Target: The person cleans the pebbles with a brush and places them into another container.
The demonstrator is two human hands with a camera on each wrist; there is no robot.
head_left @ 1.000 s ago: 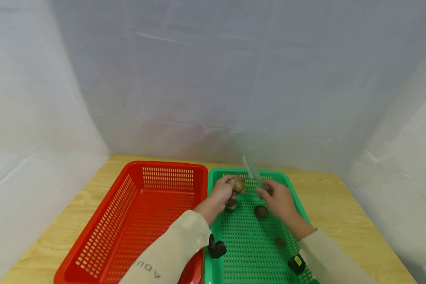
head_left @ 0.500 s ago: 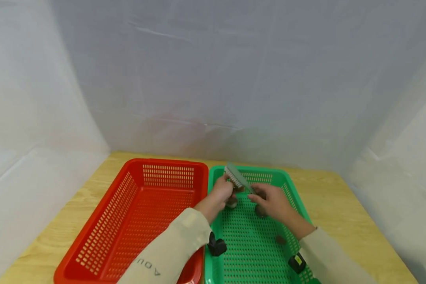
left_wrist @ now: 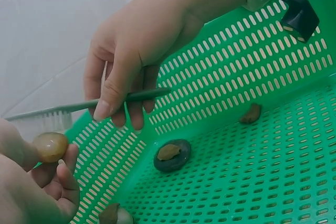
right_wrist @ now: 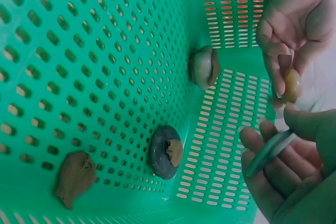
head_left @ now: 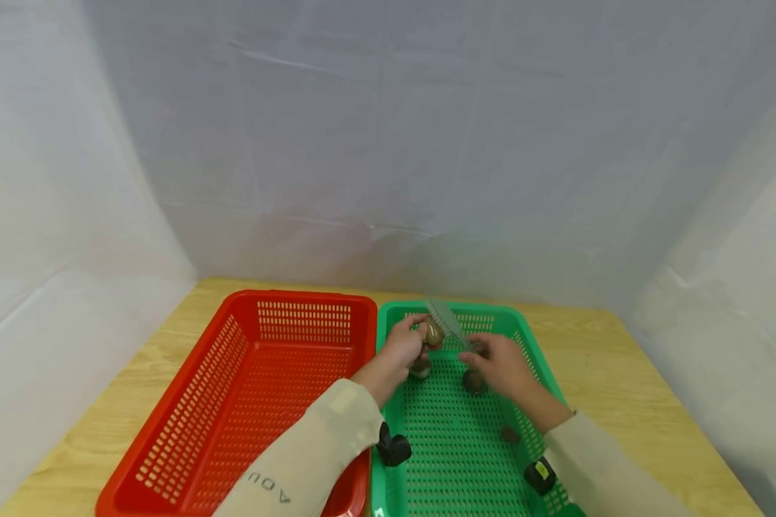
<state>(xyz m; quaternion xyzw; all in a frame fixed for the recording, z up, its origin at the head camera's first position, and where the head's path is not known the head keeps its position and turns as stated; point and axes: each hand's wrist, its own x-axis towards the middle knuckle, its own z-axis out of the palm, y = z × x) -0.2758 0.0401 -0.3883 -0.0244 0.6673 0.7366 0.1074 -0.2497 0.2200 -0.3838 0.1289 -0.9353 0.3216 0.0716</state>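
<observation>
Left hand (head_left: 402,351) pinches a brown stone (left_wrist: 51,147), right hand (head_left: 501,365) grips a green brush (head_left: 449,321) beside it, green basket (head_left: 455,459) below

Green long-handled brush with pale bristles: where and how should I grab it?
I'd pinch its slim green handle, coming from the bare end, away from the bristles, as the right hand does. It's narrow there, while bristles line the other end.
</observation>
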